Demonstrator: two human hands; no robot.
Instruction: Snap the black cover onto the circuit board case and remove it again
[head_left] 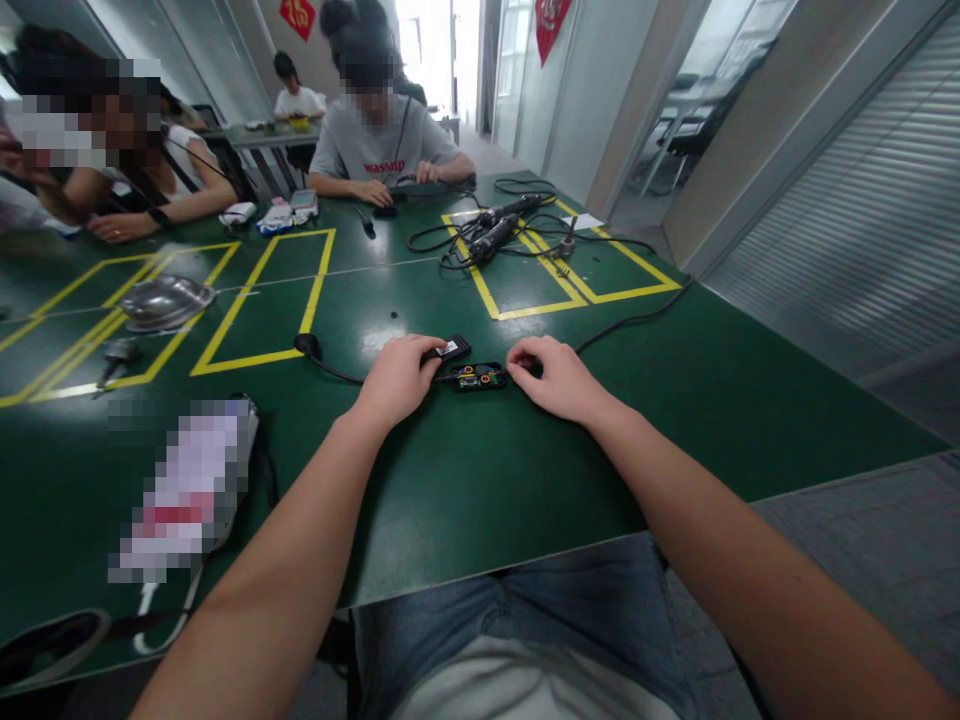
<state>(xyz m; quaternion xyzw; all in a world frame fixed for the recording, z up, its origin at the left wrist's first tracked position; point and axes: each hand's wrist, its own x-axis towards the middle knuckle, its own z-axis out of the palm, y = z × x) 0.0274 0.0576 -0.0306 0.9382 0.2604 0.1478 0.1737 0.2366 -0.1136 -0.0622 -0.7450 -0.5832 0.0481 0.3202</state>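
An open black casing (480,377) with a circuit board and coloured wires inside lies on the green table between my hands. My left hand (401,375) pinches a flat black cover (451,348) with a white label, tilted just above and left of the casing. A black cable runs from under that hand to a black plug (307,345) on the left. My right hand (551,375) is at the casing's right end, its fingers curled together around the black cable (622,322) there. Exactly what lies between those fingertips is hidden.
Black handheld tools with coiled cables (499,230) lie ahead to the right. A metal bowl-like part (166,303) sits at the left, near a screwdriver-like tool (118,358). A phone (187,485) stands near my left forearm. Two people sit across the green table (525,510).
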